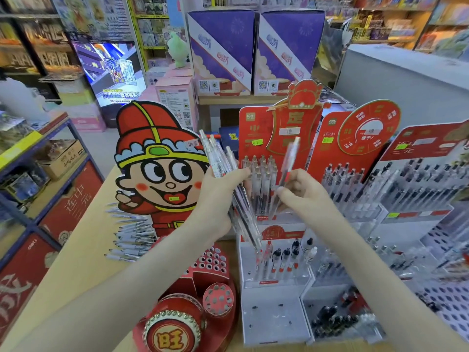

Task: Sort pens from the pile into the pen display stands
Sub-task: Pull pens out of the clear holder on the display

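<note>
Left hand: I see the left hand (218, 196) raised left of centre, its fingers (238, 174) wrapped round a bundle of clear-barrelled plastic pens (222, 161). The bundle fans up to the left and slants down to the right.
Right hand: the right hand (302, 191) is just right of the left one. Its fingers (284, 191) pinch the lower end of a single clear pen with a red band (289, 161), which tilts up and is blurred.
Pile: a pile of loose white-and-grey pens (132, 235) lies on the tan tabletop (83, 262) at the left.
Far stand: beyond both hands, a red-backed cardboard display stand (253, 133) holds upright pens.
Near stand: the white tiered plastic stand (274, 316) has a few black-capped pens in its back row.
Right stand: a clear tiered stand (406, 189) is packed with dark-clipped pens.
Left display: a cartoon-boy cardboard cut-out (157, 174) rises behind a red holed tray (210, 260). I cannot tell whether any holes are filled.
</note>
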